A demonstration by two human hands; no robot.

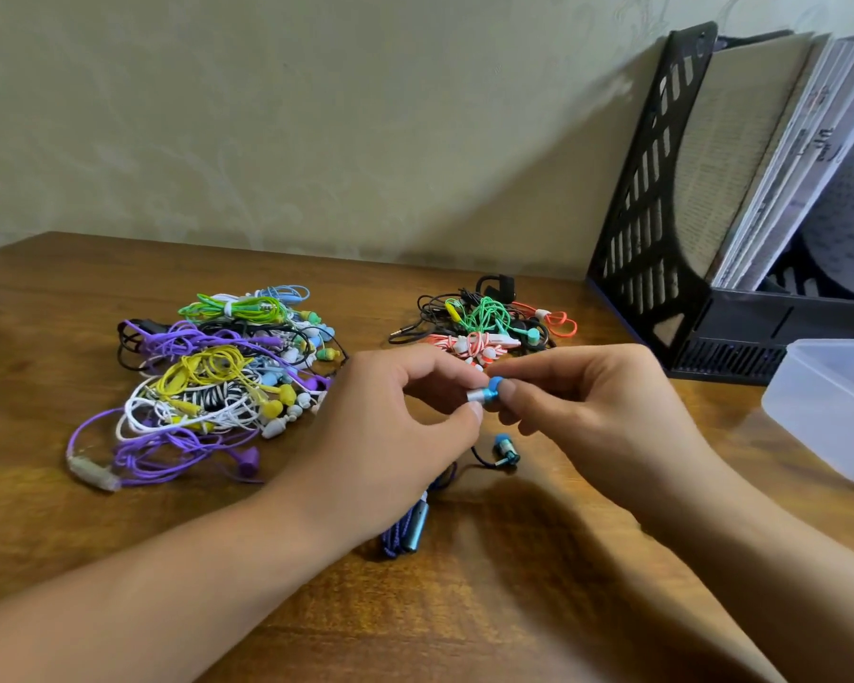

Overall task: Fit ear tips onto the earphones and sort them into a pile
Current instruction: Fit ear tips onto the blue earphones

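Note:
My left hand (395,416) pinches a blue and silver metal earbud (481,395) between thumb and fingers. My right hand (597,401) pinches the blue ear tip (495,383) at the earbud's end. The second blue earbud (506,448) of the same set lies on the wooden desk (45,525) below my hands, its dark braided cable (405,532) running under my left wrist. A big pile of purple, yellow, green and white earphones (213,377) lies at the left. A smaller pile of black, green and red earphones (484,322) lies behind my hands.
A black mesh file holder (661,229) with papers and books stands at the back right against the wall. A translucent plastic box (829,406) sits at the right edge of the desk.

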